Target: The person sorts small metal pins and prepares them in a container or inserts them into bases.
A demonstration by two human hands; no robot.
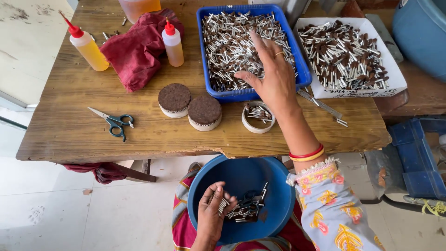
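Two hands worked apart: our right hand (pixel 274 76) reached far over the blue tray (pixel 302 69), fingers spread and loose above its small metal pins (pixel 232 42), gripping none. Our left hand (pixel 211 209) stayed near, in the blue bowl (pixel 278 186) on our lap, clasping a few pins there.

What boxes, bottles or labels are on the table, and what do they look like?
White box: far right side of the table, shallow card tray with handwriting along its front edge, full of brown-tipped metal pins.
Blue tray: beside the white box, rectangular plastic, no label; the right hand reaches into it.
Two squeeze bottles: far left side of the table, clear with yellow liquid, red caps, no labels.
No screens or signs.
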